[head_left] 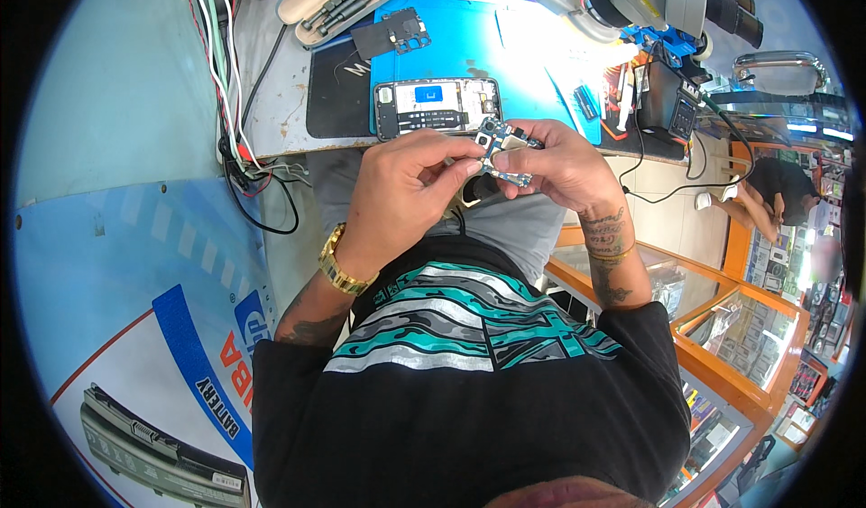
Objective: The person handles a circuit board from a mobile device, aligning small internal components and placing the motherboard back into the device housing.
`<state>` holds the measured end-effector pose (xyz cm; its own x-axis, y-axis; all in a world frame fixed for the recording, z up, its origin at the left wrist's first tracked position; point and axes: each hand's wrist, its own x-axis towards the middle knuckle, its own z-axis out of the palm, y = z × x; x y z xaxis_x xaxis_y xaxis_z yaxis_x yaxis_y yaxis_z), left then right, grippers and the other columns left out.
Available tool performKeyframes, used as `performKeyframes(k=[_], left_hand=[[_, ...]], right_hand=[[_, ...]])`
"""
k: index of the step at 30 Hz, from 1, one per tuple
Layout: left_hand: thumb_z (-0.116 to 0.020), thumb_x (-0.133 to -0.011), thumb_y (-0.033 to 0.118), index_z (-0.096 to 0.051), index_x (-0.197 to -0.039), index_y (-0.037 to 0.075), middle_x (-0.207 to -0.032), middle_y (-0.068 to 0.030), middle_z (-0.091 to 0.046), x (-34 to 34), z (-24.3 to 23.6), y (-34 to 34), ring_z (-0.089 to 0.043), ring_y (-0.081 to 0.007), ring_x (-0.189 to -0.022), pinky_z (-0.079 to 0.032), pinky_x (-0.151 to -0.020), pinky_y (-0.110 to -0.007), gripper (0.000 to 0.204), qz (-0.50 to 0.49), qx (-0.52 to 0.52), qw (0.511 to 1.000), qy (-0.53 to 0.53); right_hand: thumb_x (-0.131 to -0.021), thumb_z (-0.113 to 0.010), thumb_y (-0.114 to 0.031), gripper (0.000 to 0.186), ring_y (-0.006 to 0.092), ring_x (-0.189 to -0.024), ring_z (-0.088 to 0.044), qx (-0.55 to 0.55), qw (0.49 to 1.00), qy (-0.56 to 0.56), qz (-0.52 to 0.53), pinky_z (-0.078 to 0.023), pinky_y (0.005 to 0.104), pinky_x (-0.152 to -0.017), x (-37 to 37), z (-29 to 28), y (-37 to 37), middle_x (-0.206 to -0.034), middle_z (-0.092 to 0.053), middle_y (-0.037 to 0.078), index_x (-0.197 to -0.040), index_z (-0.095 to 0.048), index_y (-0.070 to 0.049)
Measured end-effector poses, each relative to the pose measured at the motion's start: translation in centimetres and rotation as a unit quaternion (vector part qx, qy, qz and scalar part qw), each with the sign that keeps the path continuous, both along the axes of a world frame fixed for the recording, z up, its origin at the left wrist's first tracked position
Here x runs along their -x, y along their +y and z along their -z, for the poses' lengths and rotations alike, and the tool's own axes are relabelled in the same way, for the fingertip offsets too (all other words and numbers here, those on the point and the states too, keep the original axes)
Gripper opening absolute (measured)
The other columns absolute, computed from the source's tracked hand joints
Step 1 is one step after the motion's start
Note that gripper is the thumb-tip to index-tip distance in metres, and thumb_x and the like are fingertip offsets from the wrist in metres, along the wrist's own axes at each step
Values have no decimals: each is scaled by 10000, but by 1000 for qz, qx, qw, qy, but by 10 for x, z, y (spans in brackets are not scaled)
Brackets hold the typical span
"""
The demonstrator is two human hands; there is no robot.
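Between my two hands, just off the bench's near edge, is a small phone circuit board (488, 153) with a dark camera module at its upper left. My left hand (404, 183) pinches its left edge between thumb and forefinger. On the other side my right hand (561, 163) grips the board, thumb on its face and fingers behind it. An opened phone (456, 100) lies right beyond the hands on the blue mat (469, 52), its black battery and blue sticker showing. The fingertips behind the board are partly hidden.
A dark phone cover plate (393, 35) lies at the mat's left, below a case of screwdrivers (340, 3). A microscope (631, 3) stands at the far right under bright light. Near it are a black boxed device (669, 102) and cables. Another person (783, 192) sits far right.
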<state>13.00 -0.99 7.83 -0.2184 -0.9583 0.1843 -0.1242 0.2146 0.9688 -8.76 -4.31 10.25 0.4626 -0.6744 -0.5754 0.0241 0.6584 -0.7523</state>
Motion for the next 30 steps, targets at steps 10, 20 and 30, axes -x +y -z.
performKeyframes(k=[10,20,30], left_hand=[[-716,-852,15,-692,-961,6,-863,-91,-691,0,3,0,-672,-209,-669,-533,-575,-295,111,11,70,997,-28],[-700,-866,20,-671,-967,13,-860,-85,-682,-1,1,2,-674,-219,-689,-523,-567,-310,105,21,60,997,-47],[-710,-850,36,-669,-978,25,-856,-95,-688,-5,4,2,-674,-281,-719,-526,-607,-361,135,24,116,989,-93]], right_hand=[[-789,-765,-36,394,79,-650,-608,21,997,70,-13,-457,195,-573,-5,-13,3,-830,-685,37,-1149,-637,62],[-783,-774,-76,469,73,-658,-582,66,993,93,-34,-466,217,-614,-7,-17,6,-811,-676,30,-1198,-624,81],[-778,-770,-70,460,56,-638,-565,53,996,66,-30,-421,197,-558,-6,-17,2,-802,-671,20,-1190,-627,77]])
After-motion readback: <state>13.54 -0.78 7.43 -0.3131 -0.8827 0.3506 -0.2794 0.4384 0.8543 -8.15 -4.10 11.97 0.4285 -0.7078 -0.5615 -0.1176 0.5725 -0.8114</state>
